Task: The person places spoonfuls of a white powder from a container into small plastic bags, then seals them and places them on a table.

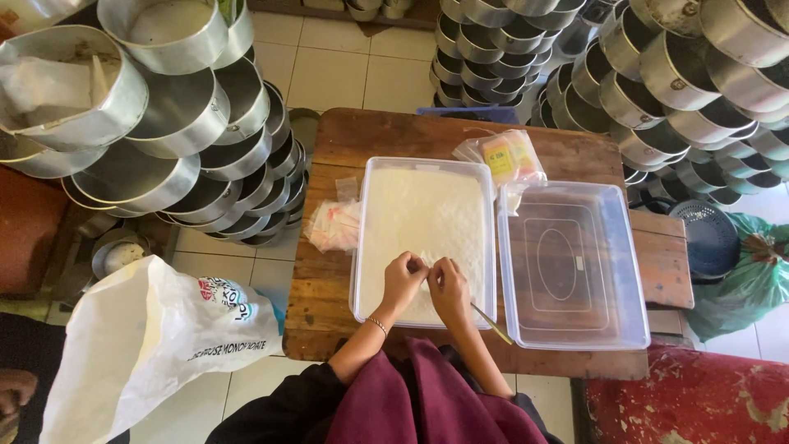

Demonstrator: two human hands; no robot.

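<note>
1. white plastic sack (148, 345) slumped left on the floor, clear of the work.
2. left hand (404, 275) and right hand (448, 284) pinched together on something small over the white-filled container (423, 238); could slip, spill.
3. thin stick (491, 322), loose lid (571, 263) near edge; could get knocked off.

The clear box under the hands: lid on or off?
Off. The box stands open with white contents exposed; its clear lid lies flat beside it on the wooden table.

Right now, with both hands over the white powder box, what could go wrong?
1. The hands, left and right, work above the open box of white powder; powder may spill onto the wooden table.
2. The clear lid reaches the table's right edge; a bump might knock it off.
</note>
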